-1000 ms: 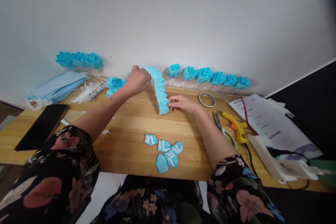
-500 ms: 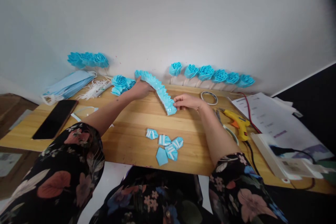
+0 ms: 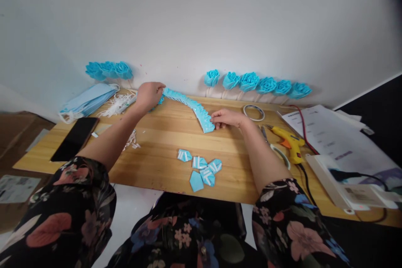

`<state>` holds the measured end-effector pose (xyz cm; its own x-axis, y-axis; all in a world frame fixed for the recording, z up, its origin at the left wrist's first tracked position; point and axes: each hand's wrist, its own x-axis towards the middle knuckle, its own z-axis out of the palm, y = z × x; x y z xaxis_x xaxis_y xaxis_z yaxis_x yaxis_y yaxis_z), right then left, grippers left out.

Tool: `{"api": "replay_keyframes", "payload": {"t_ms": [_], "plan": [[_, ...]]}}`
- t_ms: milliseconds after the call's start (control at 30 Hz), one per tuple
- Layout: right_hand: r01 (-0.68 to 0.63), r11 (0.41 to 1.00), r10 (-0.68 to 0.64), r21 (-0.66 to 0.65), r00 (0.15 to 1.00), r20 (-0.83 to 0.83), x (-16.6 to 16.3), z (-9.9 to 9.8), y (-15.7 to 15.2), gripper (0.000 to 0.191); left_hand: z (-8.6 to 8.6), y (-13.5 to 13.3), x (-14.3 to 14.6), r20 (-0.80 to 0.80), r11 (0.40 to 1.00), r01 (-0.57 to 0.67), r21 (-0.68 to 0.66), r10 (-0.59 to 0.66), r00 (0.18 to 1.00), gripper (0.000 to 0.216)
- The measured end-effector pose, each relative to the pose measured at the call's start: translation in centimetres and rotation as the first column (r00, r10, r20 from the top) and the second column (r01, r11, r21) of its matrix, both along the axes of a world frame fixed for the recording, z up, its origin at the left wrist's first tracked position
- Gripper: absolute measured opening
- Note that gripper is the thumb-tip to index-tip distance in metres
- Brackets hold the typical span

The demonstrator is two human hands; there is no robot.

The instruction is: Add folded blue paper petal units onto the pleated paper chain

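Note:
A long pleated light-blue strip (image 3: 191, 106) lies stretched across the back of the wooden table (image 3: 157, 150). My left hand (image 3: 147, 94) is closed on the strip's far left end, near the wall. My right hand (image 3: 226, 118) pinches its near right end, fingers pressed to the table. Several small blue folded pieces with white tape strips (image 3: 201, 169) lie in a cluster near the front edge, between my arms.
Blue fabric roses line the wall at the left (image 3: 108, 69) and the right (image 3: 257, 83). Blue face masks (image 3: 86, 100), white ear loops (image 3: 116, 104) and a black phone (image 3: 75, 137) lie left. A tape roll (image 3: 253, 112), scissors (image 3: 276, 150), a yellow glue gun (image 3: 290, 142), papers (image 3: 329, 142) and a power strip (image 3: 339, 184) lie right.
The strip, arched up a second ago, now lies lower and stretched out flatter. My left hand has drawn its end to the left; my right hand stayed at the near end.

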<state>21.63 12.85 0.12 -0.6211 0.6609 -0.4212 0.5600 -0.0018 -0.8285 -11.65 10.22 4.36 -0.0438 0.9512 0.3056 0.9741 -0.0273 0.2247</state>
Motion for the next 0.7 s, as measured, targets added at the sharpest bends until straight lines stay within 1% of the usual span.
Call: {"api": "replay_keyframes", "payload": {"t_ms": [67,167,267,367,467,567,633,700], "plan": [[-0.008,1.000,0.008,0.018,1.000,0.011,0.0,0.0,0.0,0.029,0.7,1.5,0.3,-0.119,0.999,-0.018,-0.030,0.015,0.993,0.048],[-0.011,1.000,0.010,0.028,1.000,0.027,-0.1,0.0,-0.1,0.027,1.0,4.4,0.9,-0.267,0.979,-0.097,-0.181,0.046,0.963,0.047],[-0.009,1.000,0.009,0.011,1.000,0.025,-0.1,-0.2,0.0,0.025,0.5,7.2,0.9,-0.297,0.948,-0.162,-0.274,0.077,0.952,0.045],[-0.011,1.000,0.011,-0.004,1.000,0.009,-0.1,-0.5,0.3,0.025,-0.2,9.0,0.4,-0.295,0.910,-0.211,-0.357,0.104,0.950,0.048],[-0.005,1.000,0.005,-0.010,1.000,0.003,-0.3,-0.7,0.4,0.025,-0.5,9.7,-0.1,-0.278,0.879,-0.236,-0.415,0.125,0.952,0.053],[0.007,1.000,-0.007,-0.011,1.000,0.022,-0.5,-0.6,0.3,0.025,-0.4,9.5,-0.1,-0.269,0.875,-0.235,-0.422,0.127,0.955,0.052],[0.002,1.000,-0.002,-0.007,1.000,0.029,-0.5,-0.3,0.2,0.026,0.1,9.0,0.4,-0.270,0.890,-0.217,-0.401,0.112,0.956,0.047],[-0.017,1.000,0.018,-0.003,0.999,0.030,-0.5,0.0,0.1,0.026,1.3,8.3,1.3,-0.279,0.913,-0.192,-0.360,0.091,0.956,0.043]]}}
